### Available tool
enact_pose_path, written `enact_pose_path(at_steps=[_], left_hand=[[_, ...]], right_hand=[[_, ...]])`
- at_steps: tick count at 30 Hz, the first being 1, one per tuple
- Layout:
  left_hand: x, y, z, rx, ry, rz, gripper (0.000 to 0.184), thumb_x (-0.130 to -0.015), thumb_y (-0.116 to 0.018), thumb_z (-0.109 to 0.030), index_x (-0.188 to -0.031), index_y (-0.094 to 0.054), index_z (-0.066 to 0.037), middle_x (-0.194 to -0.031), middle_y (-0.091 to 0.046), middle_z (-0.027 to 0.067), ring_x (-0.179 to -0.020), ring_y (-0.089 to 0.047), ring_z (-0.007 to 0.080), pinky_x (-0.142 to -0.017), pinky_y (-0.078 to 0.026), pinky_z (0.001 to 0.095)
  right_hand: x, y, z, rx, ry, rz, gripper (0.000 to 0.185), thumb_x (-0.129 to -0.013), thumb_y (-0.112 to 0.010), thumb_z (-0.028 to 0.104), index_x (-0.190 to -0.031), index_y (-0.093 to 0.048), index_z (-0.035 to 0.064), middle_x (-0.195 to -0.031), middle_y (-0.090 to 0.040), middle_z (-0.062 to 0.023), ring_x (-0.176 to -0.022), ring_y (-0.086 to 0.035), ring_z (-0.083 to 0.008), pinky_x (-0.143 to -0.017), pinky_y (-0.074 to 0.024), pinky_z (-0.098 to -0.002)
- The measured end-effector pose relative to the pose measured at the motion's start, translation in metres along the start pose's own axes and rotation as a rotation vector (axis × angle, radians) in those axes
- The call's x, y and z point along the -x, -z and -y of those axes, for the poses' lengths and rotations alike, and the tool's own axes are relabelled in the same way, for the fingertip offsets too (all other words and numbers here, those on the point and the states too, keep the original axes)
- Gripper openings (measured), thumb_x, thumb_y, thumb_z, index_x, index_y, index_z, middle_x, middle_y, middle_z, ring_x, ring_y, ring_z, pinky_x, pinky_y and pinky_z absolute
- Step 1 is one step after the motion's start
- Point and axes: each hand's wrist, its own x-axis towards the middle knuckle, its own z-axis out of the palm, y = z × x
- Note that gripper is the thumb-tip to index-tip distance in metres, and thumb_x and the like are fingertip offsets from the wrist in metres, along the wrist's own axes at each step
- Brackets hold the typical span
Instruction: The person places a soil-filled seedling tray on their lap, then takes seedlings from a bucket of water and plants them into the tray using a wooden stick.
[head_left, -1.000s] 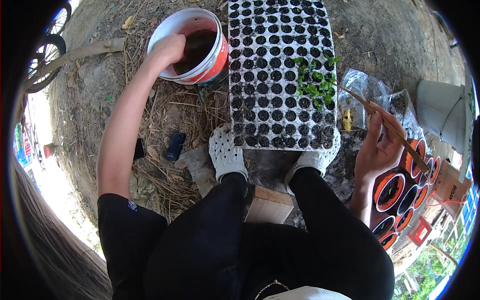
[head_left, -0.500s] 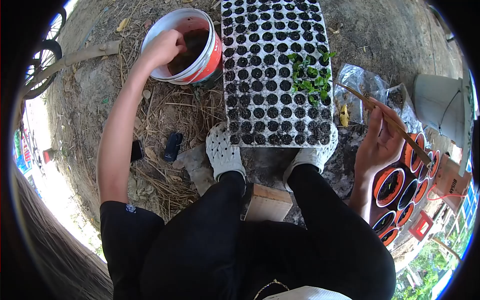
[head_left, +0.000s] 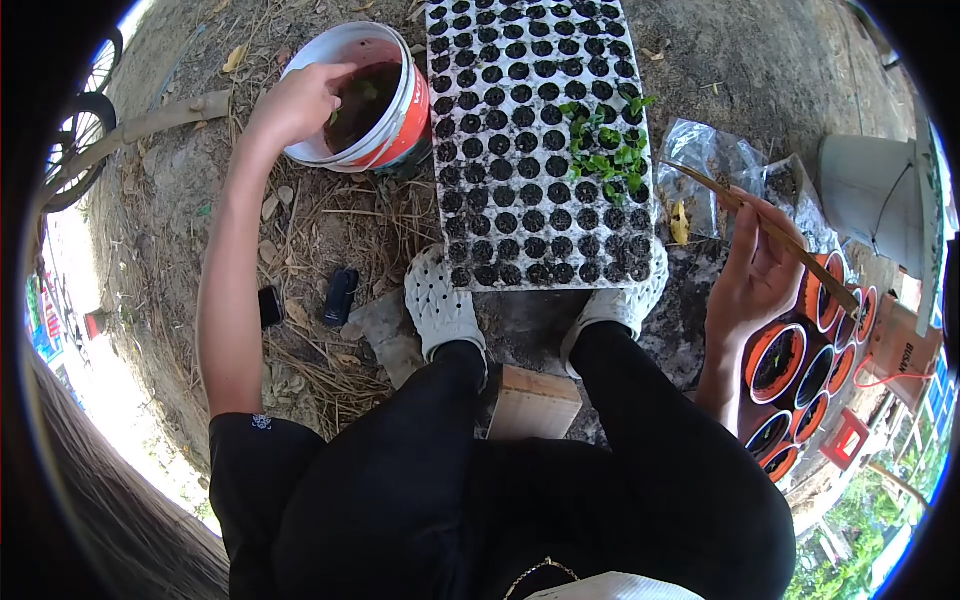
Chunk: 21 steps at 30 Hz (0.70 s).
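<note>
My left hand (head_left: 300, 103) is over the left side of a white and red bucket (head_left: 413, 112) of dark water. Its fingers are bent together at the water, and a bit of green shows by the fingertips; what they grip is too small to make out. My right hand (head_left: 757, 265) holds a thin brown stick (head_left: 790, 246), its tip pointing toward the seedling tray. The white tray (head_left: 545, 222) has rows of dark soil-filled holes and lies across my white shoes. Green seedlings (head_left: 612, 150) cluster at the tray's right side.
Clear plastic bags (head_left: 712, 150) and a yellow leaf (head_left: 680, 223) lie right of the tray. Orange-rimmed pots (head_left: 776, 364) and a grey bucket (head_left: 868, 192) stand farther right. A wooden block (head_left: 535, 402) sits between my legs; a dark object (head_left: 341, 296) and phone (head_left: 270, 306) lie left.
My left hand has drawn back toward the bucket's left rim, with its fingers now more visible. The whole view has shifted a little. My right hand keeps its hold on the stick.
</note>
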Motion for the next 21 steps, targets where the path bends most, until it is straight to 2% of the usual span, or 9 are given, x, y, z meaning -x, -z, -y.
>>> enact_pose_path(at_steps=[4, 5, 6, 8, 12, 16, 17, 20, 21], left_hand=[[0.020, 0.006, -0.040, -0.122, 0.044, -0.255, 0.054, -0.094, -0.069, -0.009, -0.147, -0.058, -0.016, -0.081, -0.062, 0.0078, -0.075, -0.061, 0.0210, -0.080, -0.051, 0.0382], [0.021, 0.009, -0.045, 0.001, 0.018, -0.288, 0.046, -0.094, -0.072, -0.011, -0.139, -0.062, -0.011, -0.084, -0.065, 0.0037, -0.077, -0.062, 0.0150, -0.076, -0.050, 0.0322], [0.023, 0.009, -0.052, 0.010, 0.002, -0.277, 0.046, -0.094, -0.072, -0.011, -0.139, -0.062, -0.011, -0.084, -0.065, 0.0037, -0.077, -0.062, 0.0150, -0.076, -0.050, 0.0322], [0.032, 0.006, -0.068, 0.562, -0.081, -0.217, 0.037, -0.094, -0.076, -0.014, -0.129, -0.065, -0.006, -0.090, -0.067, -0.0006, -0.077, -0.060, 0.0082, -0.070, -0.047, 0.0244], [0.065, -0.026, -0.136, 1.122, -0.157, -0.079, 0.029, -0.091, -0.082, -0.018, -0.113, -0.068, -0.005, -0.087, -0.071, 0.0010, -0.077, -0.065, 0.0069, -0.065, -0.048, 0.0197], [0.080, -0.083, -0.173, 1.355, -0.060, 0.045, 0.035, -0.093, -0.079, -0.015, -0.122, -0.064, -0.003, -0.099, -0.076, 0.0049, -0.082, -0.069, 0.0094, -0.068, -0.048, 0.0200], [0.085, -0.094, -0.183, 1.433, -0.006, 0.075, 0.035, -0.094, -0.078, -0.015, -0.123, -0.064, -0.003, -0.099, -0.076, 0.0055, -0.082, -0.070, 0.0106, -0.069, -0.049, 0.0215], [0.095, -0.114, -0.205, 1.579, 0.094, 0.172, 0.037, -0.096, -0.076, -0.017, -0.127, -0.062, -0.004, -0.101, -0.076, 0.0065, -0.084, -0.070, 0.0106, -0.074, -0.050, 0.0233], [0.098, -0.119, -0.212, 1.616, 0.101, 0.187, 0.038, -0.097, -0.076, -0.018, -0.129, -0.060, -0.004, -0.102, -0.076, 0.0063, -0.084, -0.069, 0.0100, -0.074, -0.049, 0.0227]], right_hand=[[-0.001, 0.001, -0.002, -0.023, -0.007, -0.008, 0.019, -0.100, -0.065, -0.002, -0.118, -0.058, -0.0051, -0.108, -0.073, -0.0201, -0.101, -0.075, -0.0246, -0.092, -0.0604, -0.0335], [-0.001, 0.002, -0.002, -0.028, -0.008, -0.011, 0.019, -0.100, -0.065, -0.002, -0.118, -0.058, -0.0051, -0.108, -0.074, -0.0198, -0.101, -0.075, -0.0243, -0.092, -0.0603, -0.0338], [-0.001, 0.003, -0.003, -0.008, -0.013, -0.016, 0.019, -0.100, -0.065, -0.002, -0.118, -0.058, -0.0051, -0.108, -0.074, -0.0198, -0.101, -0.075, -0.0243, -0.092, -0.0603, -0.0338], [-0.001, 0.003, -0.006, -0.050, -0.009, -0.035, 0.019, -0.100, -0.065, -0.003, -0.118, -0.058, -0.0052, -0.108, -0.074, -0.0195, -0.101, -0.074, -0.0236, -0.093, -0.0599, -0.0343], [0.000, 0.002, -0.001, -0.135, -0.081, -0.045, 0.021, -0.099, -0.065, -0.004, -0.119, -0.057, -0.0057, -0.109, -0.073, -0.0192, -0.105, -0.073, -0.0227, -0.096, -0.0587, -0.0341], [-0.001, -0.001, 0.005, -0.268, -0.083, 0.044, 0.013, -0.103, -0.052, -0.005, -0.116, -0.051, -0.0030, -0.111, -0.069, -0.0197, -0.100, -0.073, -0.0258, -0.094, -0.0574, -0.0372], [0.000, 0.000, 0.005, -0.241, -0.096, 0.090, 0.013, -0.105, -0.041, -0.004, -0.117, -0.047, -0.0012, -0.111, -0.068, -0.0208, -0.094, -0.074, -0.0284, -0.090, -0.0566, -0.0375], [0.002, -0.003, 0.015, -0.357, -0.197, 0.147, 0.017, -0.107, -0.037, 0.000, -0.118, -0.049, 0.0002, -0.111, -0.069, -0.0217, -0.090, -0.074, -0.0289, -0.085, -0.0585, -0.0384], [0.001, -0.002, 0.018, -0.299, -0.249, 0.191, 0.019, -0.108, -0.035, 0.002, -0.119, -0.050, -0.0004, -0.109, -0.069, -0.0199, -0.082, -0.072, -0.0232, -0.076, -0.0577, -0.0344]])
